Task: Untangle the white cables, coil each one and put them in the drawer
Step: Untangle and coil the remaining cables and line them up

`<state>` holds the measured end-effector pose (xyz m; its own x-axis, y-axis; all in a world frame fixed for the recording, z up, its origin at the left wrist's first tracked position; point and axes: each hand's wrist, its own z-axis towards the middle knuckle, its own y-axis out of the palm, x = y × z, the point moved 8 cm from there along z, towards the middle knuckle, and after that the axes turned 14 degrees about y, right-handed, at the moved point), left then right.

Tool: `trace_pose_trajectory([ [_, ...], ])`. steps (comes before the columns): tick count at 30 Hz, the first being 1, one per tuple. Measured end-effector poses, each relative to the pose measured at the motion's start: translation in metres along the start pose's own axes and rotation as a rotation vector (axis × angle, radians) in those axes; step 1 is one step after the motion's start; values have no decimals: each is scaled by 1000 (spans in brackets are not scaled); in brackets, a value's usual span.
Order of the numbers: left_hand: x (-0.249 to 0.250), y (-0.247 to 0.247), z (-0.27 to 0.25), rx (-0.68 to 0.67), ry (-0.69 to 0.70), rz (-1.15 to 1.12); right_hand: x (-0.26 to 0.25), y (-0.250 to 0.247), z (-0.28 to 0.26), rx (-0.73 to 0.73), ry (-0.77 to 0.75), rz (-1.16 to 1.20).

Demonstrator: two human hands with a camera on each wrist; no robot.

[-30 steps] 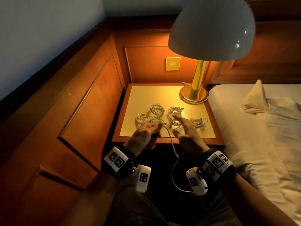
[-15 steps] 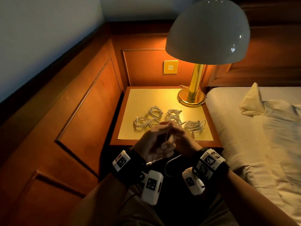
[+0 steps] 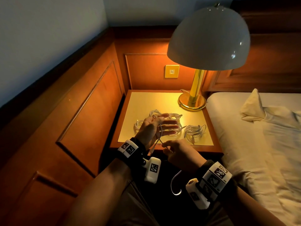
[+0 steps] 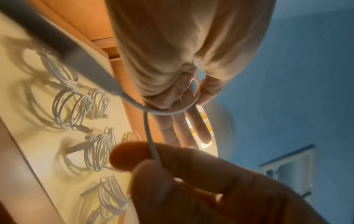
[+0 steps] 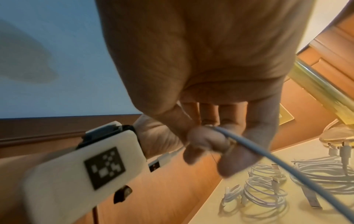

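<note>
A white cable [image 3: 160,131] is looped round my left hand [image 3: 156,128], which hovers over the nightstand [image 3: 146,101] with its fingers straight. The cable's USB plug [image 3: 149,153] dangles by that wrist. My right hand [image 3: 175,150], nearer the front edge, pinches the same cable [image 4: 149,136] between thumb and forefinger, and the free tail [image 3: 175,185] hangs below. The right wrist view shows the pinch on the cable [image 5: 268,159]. Several coiled white cables [image 3: 194,129] lie on the tabletop. No drawer can be made out in the dark below.
A brass lamp base [image 3: 192,101] stands at the back right of the nightstand, with its wide white shade [image 3: 208,38] overhead. A bed [image 3: 252,144] borders the right side. Wooden wall panelling [image 3: 89,103] closes in the left and back.
My hands were clasped together at the front edge. The left has since risen over the table with fingers spread and the cable round it; the right has drawn back, pinching the cable.
</note>
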<state>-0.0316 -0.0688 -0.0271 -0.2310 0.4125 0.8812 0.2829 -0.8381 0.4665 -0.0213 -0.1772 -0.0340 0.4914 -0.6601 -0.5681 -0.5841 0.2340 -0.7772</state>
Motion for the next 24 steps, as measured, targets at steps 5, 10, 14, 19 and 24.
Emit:
trace_pose_trajectory([
  [5, 2, 3, 1, -154, 47, 461, -10, -35, -10, 232, -138, 31],
  [10, -14, 9, -10, -414, -97, 503, -12, -70, -8, 361, -288, 158],
  [14, -17, 17, -25, -372, -193, 223, -11, -86, -6, 425, -349, 342],
  [19, -15, 36, -41, -383, -316, -152, 1, -81, 1, 407, -303, 607],
  [24, -2, 51, -42, -399, -231, -300, 25, -38, 18, 112, -114, 1100],
])
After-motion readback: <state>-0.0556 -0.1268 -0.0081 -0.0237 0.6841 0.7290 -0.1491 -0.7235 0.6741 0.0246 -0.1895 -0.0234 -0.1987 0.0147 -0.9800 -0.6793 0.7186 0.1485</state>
